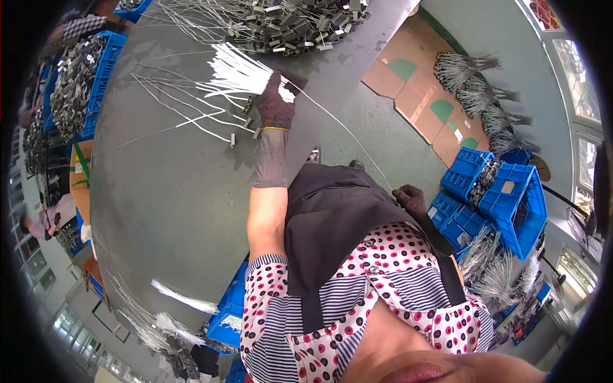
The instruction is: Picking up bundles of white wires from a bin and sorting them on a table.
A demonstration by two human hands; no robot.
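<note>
a gloved left hand (276, 105) presses closed on a fanned bundle of white cables (237, 75) lying on the grey table (166, 191); a single white wire (345, 131) runs taut from it off the table edge to the gloved right hand (410, 198), fingers pinched on its end. blue crates (504, 191) stand on the floor beside.

I see a bundle of thin white wires (239, 73) lying flat on the grey table, its near ends under my gloved left hand (276, 105) and its far ends fanning away beyond the fingertips. One single white wire (345, 131) runs taut out of that grip, off the table edge, slanting down to my gloved right hand (408, 198), which pinches its other end close against my body.
</note>
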